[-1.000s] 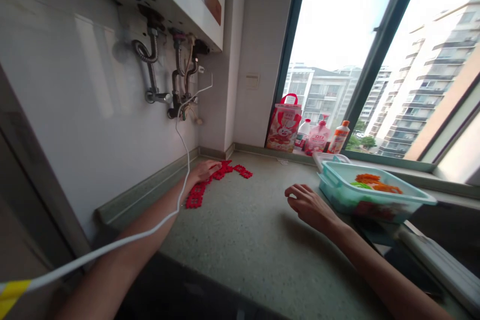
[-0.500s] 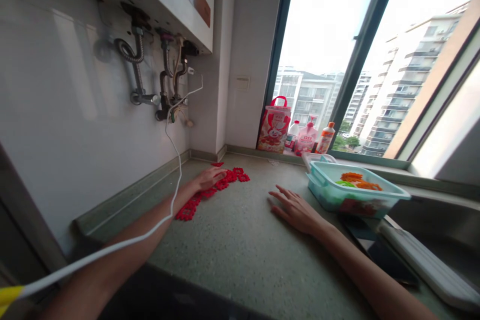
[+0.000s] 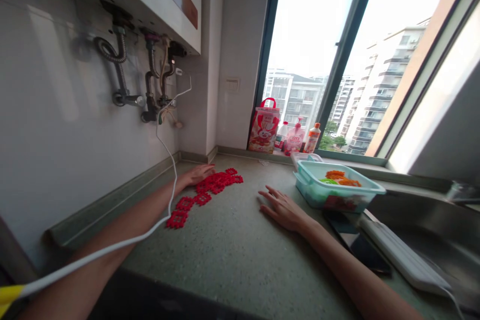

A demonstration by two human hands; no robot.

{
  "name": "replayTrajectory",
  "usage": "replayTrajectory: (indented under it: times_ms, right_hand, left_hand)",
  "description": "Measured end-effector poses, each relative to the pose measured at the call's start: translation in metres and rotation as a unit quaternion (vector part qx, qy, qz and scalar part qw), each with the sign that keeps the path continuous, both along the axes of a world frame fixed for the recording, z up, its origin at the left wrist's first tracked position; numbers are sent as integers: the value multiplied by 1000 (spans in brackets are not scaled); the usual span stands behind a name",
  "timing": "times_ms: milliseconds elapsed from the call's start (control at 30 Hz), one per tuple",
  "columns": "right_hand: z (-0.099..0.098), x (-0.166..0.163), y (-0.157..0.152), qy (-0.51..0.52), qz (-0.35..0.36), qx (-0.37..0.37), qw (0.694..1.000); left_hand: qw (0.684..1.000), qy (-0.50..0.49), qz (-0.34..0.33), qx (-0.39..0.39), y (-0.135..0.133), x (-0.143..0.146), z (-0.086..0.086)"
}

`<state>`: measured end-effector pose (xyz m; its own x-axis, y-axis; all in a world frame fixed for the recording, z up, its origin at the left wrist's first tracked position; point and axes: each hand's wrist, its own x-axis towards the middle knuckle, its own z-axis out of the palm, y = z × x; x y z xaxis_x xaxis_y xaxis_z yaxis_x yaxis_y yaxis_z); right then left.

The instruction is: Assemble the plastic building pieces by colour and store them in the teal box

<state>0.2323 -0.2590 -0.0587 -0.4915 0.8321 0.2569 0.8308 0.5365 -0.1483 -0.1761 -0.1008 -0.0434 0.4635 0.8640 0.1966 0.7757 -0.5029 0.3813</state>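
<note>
Several red square plastic pieces with notched edges and open centres point(image 3: 217, 181) lie on the countertop, overlapping in a bunch. A few trail toward the near left, the closest being a red square piece point(image 3: 177, 219). My left hand point(image 3: 199, 174) rests at the far left side of the bunch, fingers stretched out and beside or touching the pieces; part of it is hard to make out. Over the bare counter to the right, my right hand point(image 3: 282, 207) is palm down with fingers spread, holding nothing. Whether it touches the surface is unclear.
A light blue tub point(image 3: 337, 199) with orange and green pieces stands right of my right hand. Beyond it are a sink point(image 3: 420, 225) and a white power strip point(image 3: 403, 255). A white cable point(image 3: 112, 249) crosses before my left arm. Bottles point(image 3: 294, 140) line the windowsill.
My left hand has moved from on top of the red pieces to their far left side. A piece that lay apart at the back no longer shows there. The view has turned slightly right.
</note>
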Motion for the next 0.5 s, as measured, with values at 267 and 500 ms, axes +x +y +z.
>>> replayTrajectory:
  times_ms: [267, 500]
  right_hand:
    - [-6, 2, 3, 19, 12, -13, 1000]
    - [-9, -23, 32, 114, -1, -109, 987]
  left_hand:
    - [996, 4, -86, -25, -79, -29, 4]
    - [998, 40, -53, -11, -166, -53, -12]
